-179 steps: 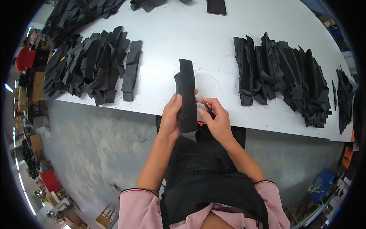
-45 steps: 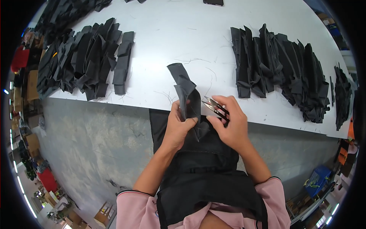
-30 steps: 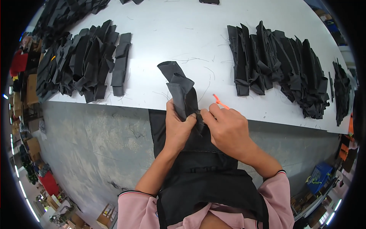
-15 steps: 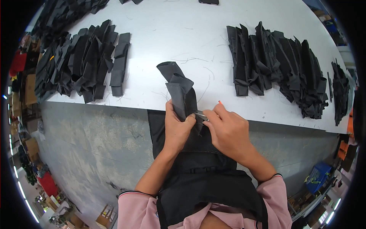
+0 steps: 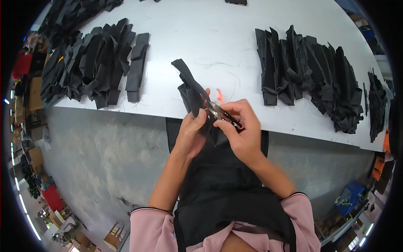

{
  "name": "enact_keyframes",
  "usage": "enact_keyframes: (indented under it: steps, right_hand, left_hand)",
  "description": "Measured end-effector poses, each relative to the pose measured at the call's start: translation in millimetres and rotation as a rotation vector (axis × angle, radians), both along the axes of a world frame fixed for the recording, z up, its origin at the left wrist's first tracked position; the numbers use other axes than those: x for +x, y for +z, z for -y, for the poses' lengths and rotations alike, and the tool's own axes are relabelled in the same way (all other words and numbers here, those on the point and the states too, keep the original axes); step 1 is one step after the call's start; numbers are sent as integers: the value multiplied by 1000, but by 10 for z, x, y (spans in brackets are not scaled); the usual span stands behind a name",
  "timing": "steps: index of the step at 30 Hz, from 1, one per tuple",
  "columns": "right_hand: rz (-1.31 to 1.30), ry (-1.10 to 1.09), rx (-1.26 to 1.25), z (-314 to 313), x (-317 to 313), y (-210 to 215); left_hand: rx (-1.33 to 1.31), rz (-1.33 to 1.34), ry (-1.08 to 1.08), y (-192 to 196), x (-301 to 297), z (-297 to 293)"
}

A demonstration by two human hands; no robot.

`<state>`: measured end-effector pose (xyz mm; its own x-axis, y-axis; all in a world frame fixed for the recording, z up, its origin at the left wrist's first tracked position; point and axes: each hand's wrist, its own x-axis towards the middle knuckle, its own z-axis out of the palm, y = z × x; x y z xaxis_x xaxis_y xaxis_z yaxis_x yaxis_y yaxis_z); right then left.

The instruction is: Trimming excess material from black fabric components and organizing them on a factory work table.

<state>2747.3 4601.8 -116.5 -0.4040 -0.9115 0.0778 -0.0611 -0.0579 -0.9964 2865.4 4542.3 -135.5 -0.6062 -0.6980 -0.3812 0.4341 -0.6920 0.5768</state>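
Note:
My left hand [image 5: 192, 131] is closed round a folded black fabric piece [image 5: 191, 90], held up over the table's near edge. In my right hand [image 5: 243, 132] is a pair of thread snips [image 5: 219, 111] with metal blades and a dark handle. The blades lie against the right side of the fabric, beside my left fingers. Whether they touch a thread is too small to tell. A bright orange strip [image 5: 220, 95] sticks out just beyond the snips.
The white table [image 5: 201, 42] carries a row of black fabric pieces [image 5: 100, 63] on the left and another black pile [image 5: 310, 75] on the right. One single strip [image 5: 137, 67] lies beside the left row. Loose threads are scattered between. A dark phone-like object [image 5: 236, 2] is at the far edge.
My left hand has turned the fabric piece so that it shows narrower. My right hand has tilted the snips, and more of their blades and handle now shows.

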Motion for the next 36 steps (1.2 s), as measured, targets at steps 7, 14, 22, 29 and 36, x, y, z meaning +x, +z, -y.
enact_keyframes:
  steps: [7,14,22,29,36]
  right_hand:
    - [105,14,130,-252,126,-221]
    - [-550,58,63,-388,36,-65]
    - [-750,113,-49,-331,27,32]
    - [-784,108,-75,-424,3,14]
    - [-777,167,-11,-394,62,85]
  left_hand:
    - [61,-105,21,-81,35,87]
    - [185,-312,67,-81,46,116]
    - [215,-321,102,-73,64,101]
    - [228,-334,108,-66,75,107]
    - [219,-322,105,-49,73,86]
